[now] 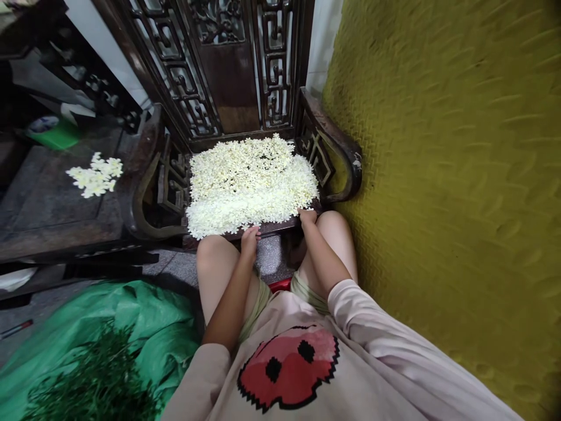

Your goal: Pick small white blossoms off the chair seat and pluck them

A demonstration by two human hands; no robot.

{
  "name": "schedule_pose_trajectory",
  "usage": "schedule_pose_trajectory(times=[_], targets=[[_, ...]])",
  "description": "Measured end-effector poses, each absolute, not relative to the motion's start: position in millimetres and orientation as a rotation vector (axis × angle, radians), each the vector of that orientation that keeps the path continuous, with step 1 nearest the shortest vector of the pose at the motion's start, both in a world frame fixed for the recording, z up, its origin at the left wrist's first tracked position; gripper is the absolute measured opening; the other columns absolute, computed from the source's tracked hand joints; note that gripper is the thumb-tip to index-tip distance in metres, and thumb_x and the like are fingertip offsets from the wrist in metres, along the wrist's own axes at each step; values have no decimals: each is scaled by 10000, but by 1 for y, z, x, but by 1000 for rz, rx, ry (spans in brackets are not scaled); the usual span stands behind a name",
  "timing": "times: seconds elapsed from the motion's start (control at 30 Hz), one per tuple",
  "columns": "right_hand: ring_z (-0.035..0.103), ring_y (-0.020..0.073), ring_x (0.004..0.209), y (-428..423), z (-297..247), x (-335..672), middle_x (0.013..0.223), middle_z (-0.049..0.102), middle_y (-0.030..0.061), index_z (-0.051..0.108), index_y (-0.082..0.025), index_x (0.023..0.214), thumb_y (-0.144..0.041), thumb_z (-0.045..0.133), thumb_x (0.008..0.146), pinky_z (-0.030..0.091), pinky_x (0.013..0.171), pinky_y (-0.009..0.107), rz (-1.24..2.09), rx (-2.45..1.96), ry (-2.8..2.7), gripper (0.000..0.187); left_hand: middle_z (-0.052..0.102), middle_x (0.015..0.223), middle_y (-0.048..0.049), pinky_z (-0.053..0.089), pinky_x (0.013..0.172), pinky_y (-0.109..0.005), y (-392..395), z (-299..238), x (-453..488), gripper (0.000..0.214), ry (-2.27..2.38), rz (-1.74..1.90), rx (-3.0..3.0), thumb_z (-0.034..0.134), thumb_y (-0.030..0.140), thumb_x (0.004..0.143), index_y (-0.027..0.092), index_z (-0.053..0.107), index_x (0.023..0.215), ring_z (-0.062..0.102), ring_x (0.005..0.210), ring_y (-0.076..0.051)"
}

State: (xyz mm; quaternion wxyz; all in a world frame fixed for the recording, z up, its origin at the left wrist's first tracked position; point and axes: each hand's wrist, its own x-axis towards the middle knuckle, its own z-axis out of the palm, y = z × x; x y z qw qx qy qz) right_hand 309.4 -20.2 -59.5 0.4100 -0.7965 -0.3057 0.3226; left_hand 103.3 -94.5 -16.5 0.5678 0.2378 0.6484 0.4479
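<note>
A dark carved wooden chair (333, 140) stands in front of me, its seat covered by a thick layer of small white flowers (249, 181). My left hand (250, 238) rests at the seat's front edge with its fingers curled, touching the near rim of the flower pile. My right hand (307, 216) is at the front right corner of the seat, fingers bent down among the flowers. What either hand holds, if anything, is hidden. My bare knees sit just under the seat's front edge.
A low dark table (48, 199) on the left bears a small heap of white flowers (95, 174) and a green object (55, 135). A green sheet (144, 327) with leafy stems (96, 380) lies at lower left. A yellow textured wall (451, 175) closes the right side.
</note>
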Motion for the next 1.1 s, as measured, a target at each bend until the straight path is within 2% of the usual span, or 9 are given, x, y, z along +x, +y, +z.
schedule_pose_trajectory(times=[0.17,0.3,0.43,0.53,0.73,0.93,1.1], targets=[[581,162,665,-38,-43,293,689,632,36,612,-146,777,-277,579,677,452,615,269,882,-1923,-665,168,548,643,3,368,579,-226,-101,-17,105,187,1507,1081,650,578,303,645,152,600,753,480,559,-92],[569,132,675,-64,-22,286,731,606,7,570,-172,924,-329,632,652,459,648,263,1146,-1517,-654,321,553,654,-1,368,585,-232,-103,-19,113,146,1468,1070,746,541,274,673,158,603,736,487,582,-102],[576,119,699,-84,-2,277,755,595,8,582,-193,867,-405,674,636,453,660,251,1464,-1259,-612,327,541,619,7,356,568,-236,-105,-20,120,137,1475,1015,764,524,251,679,155,603,737,465,544,-101],[552,92,658,-89,4,264,712,564,-14,571,-194,817,-464,676,630,439,647,227,1567,-1138,-655,345,543,621,9,357,569,-236,-106,-18,122,136,1486,995,756,513,239,678,154,599,742,466,541,-101],[410,52,513,-91,-3,239,582,479,-51,503,-182,691,-495,676,630,348,509,187,1627,-955,-663,363,562,650,3,382,597,-237,-106,-13,120,137,1505,964,758,502,225,678,151,597,743,506,587,-108],[381,55,484,-93,-8,232,513,434,-65,493,-175,685,-491,687,626,299,480,188,1716,-893,-617,375,575,656,-3,388,591,-239,-105,-12,121,133,1523,939,769,504,219,678,154,600,742,521,596,-113],[298,46,416,-92,-7,234,450,304,-92,389,-187,611,-496,639,688,257,445,191,1657,-946,-480,405,568,629,-4,386,583,-237,-105,-13,122,127,1544,931,765,507,221,670,152,602,719,520,591,-116]])
